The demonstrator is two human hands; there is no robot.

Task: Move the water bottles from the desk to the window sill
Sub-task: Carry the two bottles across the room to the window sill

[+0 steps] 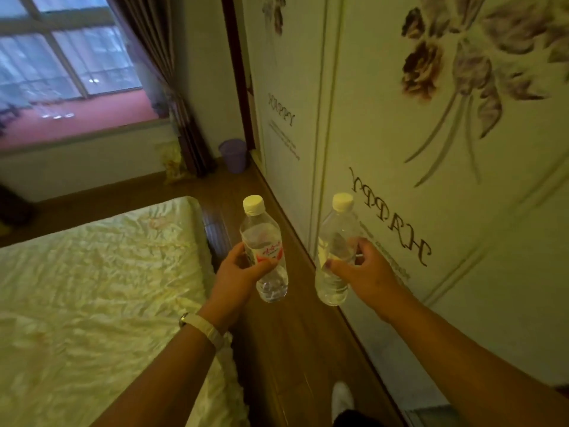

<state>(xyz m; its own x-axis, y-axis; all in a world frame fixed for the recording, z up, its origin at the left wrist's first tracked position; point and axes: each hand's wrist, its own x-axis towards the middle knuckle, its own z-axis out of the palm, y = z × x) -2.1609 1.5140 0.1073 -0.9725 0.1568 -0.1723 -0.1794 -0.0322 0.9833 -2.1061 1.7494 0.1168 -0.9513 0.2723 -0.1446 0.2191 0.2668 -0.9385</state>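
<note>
Left hand (237,269) wraps labelled bottle (264,251); right hand (366,266) pinches clear bottle (334,251) w/ fingertips, nearest wardrobe (400,118). Risk: loose pinch slips, or bottle bumps wardrobe.

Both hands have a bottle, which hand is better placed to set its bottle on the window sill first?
Probably the left hand. Its water bottle is on the side toward the window sill, which lies ahead and left. The right hand holds its bottle against the wardrobe.
</note>
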